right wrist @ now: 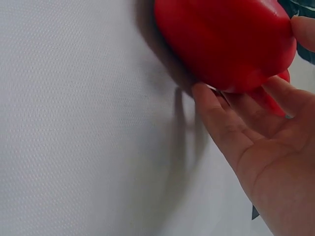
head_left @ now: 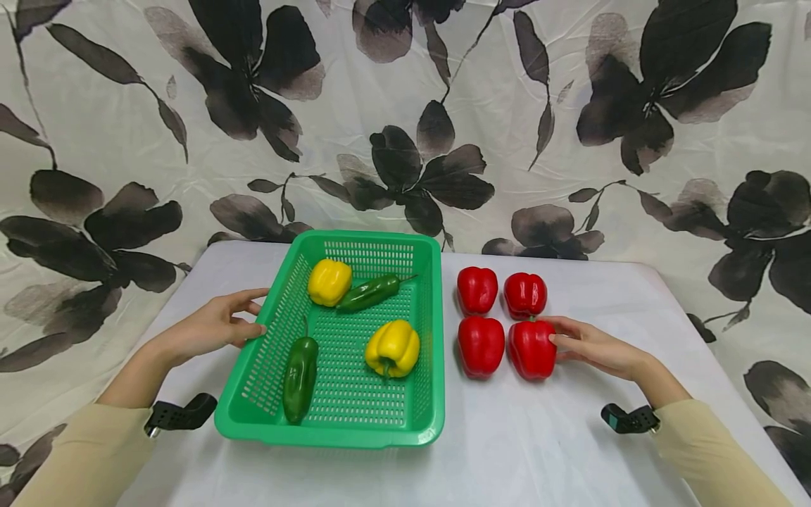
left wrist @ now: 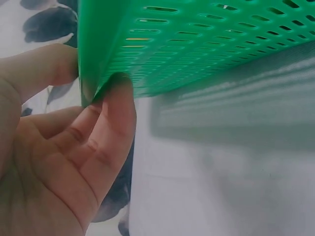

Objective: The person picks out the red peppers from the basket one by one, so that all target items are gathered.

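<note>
My left hand point(head_left: 205, 327) pinches the left rim of a green plastic basket point(head_left: 345, 394), thumb against the rim and fingers curled under its outer edge in the left wrist view. Inside lie a yellow bell pepper point(head_left: 329, 282) at the back, another yellow bell pepper point(head_left: 393, 348) at the front right, and two long green chili peppers point(head_left: 300, 380). To the right of the basket, my right hand point(head_left: 598, 348) holds the front right red bell pepper point(head_left: 531, 352) by its right side. In the right wrist view, thumb and fingers lie around this red bell pepper point(right wrist: 226, 42).
Three more red bell peppers point(head_left: 481, 346) stand close together beside the held one, near the basket's right wall. Everything sits on a white-covered table point(head_left: 507, 436). Behind it hangs a pale cloth point(head_left: 355, 105) with dark flowers.
</note>
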`<state>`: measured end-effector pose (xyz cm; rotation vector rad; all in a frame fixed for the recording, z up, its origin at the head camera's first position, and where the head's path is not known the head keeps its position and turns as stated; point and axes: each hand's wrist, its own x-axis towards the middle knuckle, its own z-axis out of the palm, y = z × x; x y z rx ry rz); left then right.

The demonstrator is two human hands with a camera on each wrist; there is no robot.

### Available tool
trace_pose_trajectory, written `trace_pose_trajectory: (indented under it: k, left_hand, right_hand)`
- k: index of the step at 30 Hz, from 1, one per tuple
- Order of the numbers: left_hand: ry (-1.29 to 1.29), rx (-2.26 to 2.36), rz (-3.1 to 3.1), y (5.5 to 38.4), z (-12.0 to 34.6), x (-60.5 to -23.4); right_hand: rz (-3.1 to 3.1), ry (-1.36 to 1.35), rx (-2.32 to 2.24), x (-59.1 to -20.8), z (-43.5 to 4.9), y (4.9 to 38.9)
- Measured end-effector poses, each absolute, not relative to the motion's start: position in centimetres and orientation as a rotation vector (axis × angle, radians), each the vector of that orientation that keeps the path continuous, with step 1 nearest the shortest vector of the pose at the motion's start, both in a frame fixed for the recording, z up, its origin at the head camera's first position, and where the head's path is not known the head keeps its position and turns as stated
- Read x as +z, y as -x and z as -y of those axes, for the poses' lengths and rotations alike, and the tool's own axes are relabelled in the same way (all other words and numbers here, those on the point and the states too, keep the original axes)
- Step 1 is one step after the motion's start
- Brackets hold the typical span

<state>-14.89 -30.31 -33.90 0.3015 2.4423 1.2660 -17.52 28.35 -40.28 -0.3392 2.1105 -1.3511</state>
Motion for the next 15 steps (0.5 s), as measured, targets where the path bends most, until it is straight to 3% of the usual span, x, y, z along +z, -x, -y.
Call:
trace_pose_trajectory:
  k: [15]
  left_hand:
    - [-0.335,1.154,-2.58,14.93,30.2,-33.31]
  right_hand:
    - [-2.196,0.333,-1.328,-40.22,-28.57,17.65]
